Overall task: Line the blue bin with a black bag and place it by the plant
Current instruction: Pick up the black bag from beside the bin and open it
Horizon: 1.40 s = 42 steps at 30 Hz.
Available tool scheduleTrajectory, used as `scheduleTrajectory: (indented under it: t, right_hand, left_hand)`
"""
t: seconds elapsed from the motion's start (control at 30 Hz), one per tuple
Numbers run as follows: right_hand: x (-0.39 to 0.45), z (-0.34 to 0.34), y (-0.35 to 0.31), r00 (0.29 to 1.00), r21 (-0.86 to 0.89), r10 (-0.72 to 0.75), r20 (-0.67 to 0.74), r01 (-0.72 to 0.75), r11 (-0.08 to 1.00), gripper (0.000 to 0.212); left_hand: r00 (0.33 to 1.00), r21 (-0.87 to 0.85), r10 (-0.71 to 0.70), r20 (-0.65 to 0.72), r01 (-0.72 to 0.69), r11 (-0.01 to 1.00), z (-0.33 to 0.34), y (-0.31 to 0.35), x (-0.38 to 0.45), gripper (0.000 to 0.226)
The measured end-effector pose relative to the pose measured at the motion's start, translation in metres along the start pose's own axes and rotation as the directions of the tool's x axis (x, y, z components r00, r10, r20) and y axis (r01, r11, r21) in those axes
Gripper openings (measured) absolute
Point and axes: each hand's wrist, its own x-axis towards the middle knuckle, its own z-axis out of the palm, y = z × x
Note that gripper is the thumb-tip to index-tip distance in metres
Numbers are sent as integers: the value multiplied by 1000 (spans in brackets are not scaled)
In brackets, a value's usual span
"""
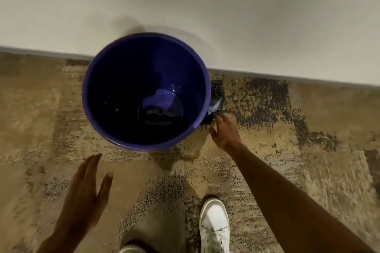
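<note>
The blue bin (146,90) stands upright and unlined on the carpet (287,160) against the wall (185,2). Just right of the bin lies the crumpled black bag (216,96). The right hand (225,132) reaches to it, fingertips touching; whether it grips cannot be told. The left hand (86,189) hovers released, near the bin's front. The step looks like fetching the bag; next it needs shaking open and fitting over the bin's rim. No plant shows.

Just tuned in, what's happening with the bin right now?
A person stands over the blue bin, which sits unlined on the carpet against the wall. Their right hand reaches down to a crumpled black bag lying beside the bin, fingertips at it but not clearly gripping. The left hand hovers open and empty. No plant is in view.
</note>
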Motion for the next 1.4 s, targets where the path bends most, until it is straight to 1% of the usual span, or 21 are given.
scheduleTrajectory:
  t: [0.07, 0.13, 0.3, 0.4, 0.6, 0.67, 0.73, 0.83, 0.93, 1.07, 1.17, 1.27, 1.33, 1.4]
  right_hand:
    - [18, 8, 1, 1000, 79, 10, 1, -10, 997, 59]
    - [34, 13, 3, 999, 111, 27, 18, -29, 993, 57]
    - [63, 39, 13, 997, 174, 79, 2, -78, 982, 52]
    - [72, 47, 15, 995, 221, 98, -21, -91, 971, 45]
    - [72, 40, 12, 980, 168, 143, -137, -119, 979, 34]
    - [73, 35, 9, 973, 177, 154, -174, -123, 977, 28]
    - [74, 29, 4, 967, 225, 169, -190, -125, 966, 24]
    - [71, 15, -3, 951, 362, 237, -198, -154, 919, 19]
    - [62, 3, -7, 926, 482, 312, -213, -179, 858, 23]
    - [37, -22, -9, 893, 528, 374, -250, -198, 826, 25]
    - [14, -46, -9, 875, 579, 389, -289, -165, 799, 25]
    - [-6, -71, -10, 858, 663, 434, -275, -158, 732, 26]
    - [-18, -88, -11, 844, 724, 470, -257, -154, 672, 23]
    - [-31, -107, -15, 824, 754, 505, -256, -157, 638, 18]
  left_hand:
    - [1000, -2, -12, 19, 12, 1000, 12, -5, 11, 70]
    - [1000, 2, -8, 28, 8, 1000, 25, -10, 22, 74]
    - [999, 3, 13, 43, -13, 1000, 53, -18, 30, 72]
    - [998, -8, 15, 65, -14, 1000, 59, -19, 32, 74]
    - [996, -35, 62, 57, -60, 998, 53, -14, 36, 69]
    - [996, -47, 71, 53, -69, 997, 49, -9, 36, 70]
    - [996, -57, 74, 50, -72, 996, 45, -8, 34, 70]
    - [995, -67, 91, 50, -88, 994, 40, -8, 29, 71]
    - [995, -60, 86, 58, -82, 995, 32, -6, 19, 72]
    - [995, -63, 81, 64, -77, 995, 19, 2, 0, 73]
    - [993, -76, 93, 66, -88, 993, 7, 10, -16, 72]
    - [993, -95, 97, 70, -91, 991, -7, 22, -34, 70]
    - [993, -106, 104, 63, -97, 990, -16, 33, -45, 67]
    - [992, -118, 118, 44, -113, 987, -28, 46, -55, 60]
